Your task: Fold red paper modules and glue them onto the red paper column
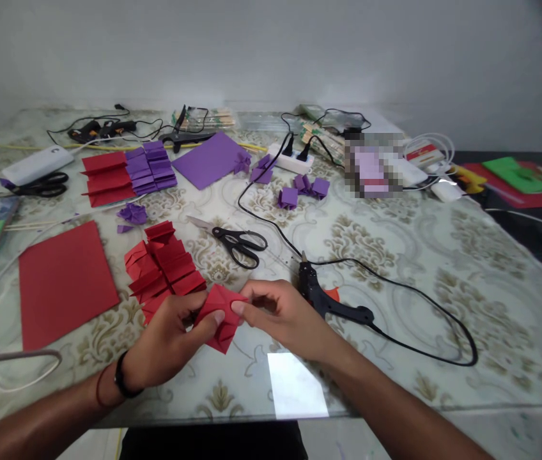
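A folded red paper piece (pixel 221 314) is held above the table near its front edge. My left hand (pixel 173 338) grips its left side, thumb on top. At the right corner my right hand (pixel 278 314) pinches the same piece between thumb and fingers. Just behind my left hand lies a group of pleated red paper pieces (pixel 168 265). Black-handled scissors (pixel 237 239) rest beyond both hands, blades pointing left. A black glue gun (pixel 328 297) lies to the right of my right hand, its nozzle pointing away from me.
Red sheets (pixel 67 287) lie at left. Behind are folded red pieces (pixel 108 179), purple pieces (pixel 151 167) and a purple sheet (pixel 211 160). A white power strip (pixel 290 158) has two black plugs. The glue gun's black cord (pixel 424 294) loops across the right side.
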The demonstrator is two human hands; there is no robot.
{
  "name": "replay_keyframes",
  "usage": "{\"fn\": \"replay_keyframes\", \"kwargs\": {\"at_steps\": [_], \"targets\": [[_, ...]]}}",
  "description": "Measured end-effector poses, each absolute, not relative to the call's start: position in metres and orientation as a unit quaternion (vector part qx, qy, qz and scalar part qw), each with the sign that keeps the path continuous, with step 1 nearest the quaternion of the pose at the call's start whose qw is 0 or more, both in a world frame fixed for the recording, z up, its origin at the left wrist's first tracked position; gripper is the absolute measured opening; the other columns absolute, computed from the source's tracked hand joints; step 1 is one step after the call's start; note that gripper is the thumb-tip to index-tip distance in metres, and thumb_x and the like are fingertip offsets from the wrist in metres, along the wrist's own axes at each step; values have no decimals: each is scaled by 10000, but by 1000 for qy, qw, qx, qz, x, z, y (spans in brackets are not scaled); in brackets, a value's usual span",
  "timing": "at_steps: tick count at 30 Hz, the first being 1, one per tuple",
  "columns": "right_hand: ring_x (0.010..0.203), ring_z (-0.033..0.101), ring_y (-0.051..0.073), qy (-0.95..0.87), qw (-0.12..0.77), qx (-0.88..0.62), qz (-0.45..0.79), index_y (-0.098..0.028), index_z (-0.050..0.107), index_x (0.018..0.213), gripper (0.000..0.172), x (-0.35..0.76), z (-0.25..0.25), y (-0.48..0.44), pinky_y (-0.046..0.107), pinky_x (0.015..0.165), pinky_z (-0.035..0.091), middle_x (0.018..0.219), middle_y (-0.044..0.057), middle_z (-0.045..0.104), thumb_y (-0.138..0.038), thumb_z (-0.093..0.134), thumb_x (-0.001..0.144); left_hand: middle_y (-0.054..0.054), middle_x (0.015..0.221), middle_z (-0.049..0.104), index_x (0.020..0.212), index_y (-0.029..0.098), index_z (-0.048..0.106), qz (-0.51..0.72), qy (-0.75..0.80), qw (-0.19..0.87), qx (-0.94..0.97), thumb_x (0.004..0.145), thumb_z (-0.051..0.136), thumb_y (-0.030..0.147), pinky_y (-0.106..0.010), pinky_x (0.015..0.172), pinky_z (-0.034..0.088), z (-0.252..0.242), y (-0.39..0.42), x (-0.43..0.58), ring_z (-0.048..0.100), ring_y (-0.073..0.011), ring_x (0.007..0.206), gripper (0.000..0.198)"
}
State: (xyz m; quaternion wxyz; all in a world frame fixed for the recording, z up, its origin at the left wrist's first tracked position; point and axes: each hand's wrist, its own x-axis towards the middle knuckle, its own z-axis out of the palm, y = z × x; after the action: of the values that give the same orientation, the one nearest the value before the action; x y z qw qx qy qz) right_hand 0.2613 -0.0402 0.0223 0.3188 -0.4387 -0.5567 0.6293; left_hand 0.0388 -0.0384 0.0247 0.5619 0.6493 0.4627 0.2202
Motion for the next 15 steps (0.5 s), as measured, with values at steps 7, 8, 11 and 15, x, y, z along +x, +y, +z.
{"fn": "replay_keyframes", "kwargs": {"at_steps": [7,8,11,15], "targets": [[638,484,124,-558,315,-445,626,-176,623,701,368,259,20,-40,275,626,375,654,-24,567,-436,755,926,-21,754,646,870,144,734,213,453,579,643,1004,604,455,-234,604,447,25,-39,40,542,-142,686,363],[636,482,124,-559,315,-446,624,-177,620,694,370,259,20,-41,276,624,372,649,-26,560,-430,753,929,-23,753,648,856,146,729,208,455,580,643,1003,611,461,-234,604,452,24,-39,40,548,-144,689,367],[643,496,126,-554,323,-440,629,-175,643,711,368,258,21,-41,276,628,382,663,-22,579,-445,762,931,-24,741,657,828,150,718,213,454,581,641,1009,606,458,-234,601,457,24,-39,40,557,-144,682,375],[654,518,124,-542,353,-423,635,-173,694,764,348,259,24,-40,271,641,400,697,-18,621,-467,782,928,-7,727,660,812,153,691,238,447,588,631,1012,594,395,-214,578,433,26,-37,41,530,-122,648,329]]}}
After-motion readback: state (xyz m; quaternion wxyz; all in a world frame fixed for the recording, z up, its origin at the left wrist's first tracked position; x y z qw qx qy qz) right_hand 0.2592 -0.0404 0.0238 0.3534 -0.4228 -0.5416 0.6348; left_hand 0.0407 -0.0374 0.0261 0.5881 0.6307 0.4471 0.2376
